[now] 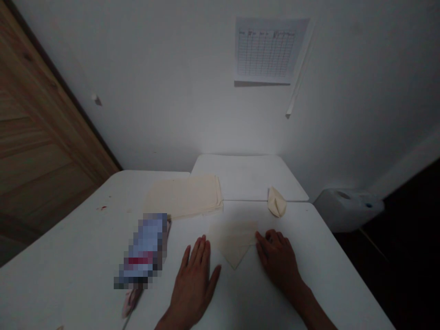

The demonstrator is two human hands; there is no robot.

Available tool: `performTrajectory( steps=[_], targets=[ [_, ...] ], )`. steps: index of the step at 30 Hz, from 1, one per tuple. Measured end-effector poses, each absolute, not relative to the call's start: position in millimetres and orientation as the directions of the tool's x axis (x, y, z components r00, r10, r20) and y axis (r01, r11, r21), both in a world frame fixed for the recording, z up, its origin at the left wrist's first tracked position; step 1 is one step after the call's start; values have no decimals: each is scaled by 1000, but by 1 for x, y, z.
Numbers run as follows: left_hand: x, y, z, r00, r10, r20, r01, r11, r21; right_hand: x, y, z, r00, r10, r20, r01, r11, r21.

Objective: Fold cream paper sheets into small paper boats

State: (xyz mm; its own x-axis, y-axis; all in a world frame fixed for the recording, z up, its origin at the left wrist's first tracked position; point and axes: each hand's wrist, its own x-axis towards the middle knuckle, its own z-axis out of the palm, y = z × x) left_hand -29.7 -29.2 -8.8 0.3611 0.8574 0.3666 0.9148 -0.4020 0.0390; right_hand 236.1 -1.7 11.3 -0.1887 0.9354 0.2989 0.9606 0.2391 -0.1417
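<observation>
A cream cloth napkin (234,240) lies on the white table (68,256), folded into a triangle that points toward me. My left hand (194,284) rests flat on the table just left of it, fingers stretched out and holding nothing. My right hand (277,259) sits at the napkin's right corner with its fingers curled down onto the edge of the cloth. A stack of flat cream napkins (185,196) lies farther back on the left. A small folded napkin (276,202) stands behind my right hand.
A blurred-out flat object (144,250) lies on the table left of my left hand. A second white table (247,176) abuts the wall behind. A printed sheet (267,50) hangs on the wall. A wooden door (30,137) is at left, a white container (347,208) at right.
</observation>
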Motion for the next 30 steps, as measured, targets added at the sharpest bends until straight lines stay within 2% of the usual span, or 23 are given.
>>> performTrajectory(
  steps=[5, 8, 11, 16, 18, 21, 26, 30],
  targets=[
    [-33, -16, -3, 255, 852, 457, 911, -370, 183, 239, -2, 9, -192, 925, 328, 949, 260, -179],
    [-33, 2, 9, 251, 843, 475, 878, -405, 256, 242, 2, 6, -172, 908, 381, 938, 269, -218],
    [-30, 23, 24, 325, 817, 476, 816, -497, 296, 244, 11, 6, -169, 879, 446, 917, 307, -256],
    [-24, 54, 45, 470, 798, 377, 739, -590, 326, 243, 35, 23, -219, 849, 481, 876, 389, -287],
    [-22, 63, 46, 529, 795, 297, 725, -605, 328, 239, 44, 31, -270, 856, 440, 858, 421, -294],
    [-17, 70, 43, 575, 794, 198, 730, -607, 314, 231, 54, 41, -370, 879, 300, 841, 454, -293],
    [-13, 74, 42, 567, 808, 159, 759, -588, 280, 223, 64, 48, -490, 864, 117, 807, 500, -315],
    [-11, 78, 48, 555, 825, 110, 779, -562, 278, 221, 70, 49, -493, 869, 38, 822, 479, -307]
  ],
)
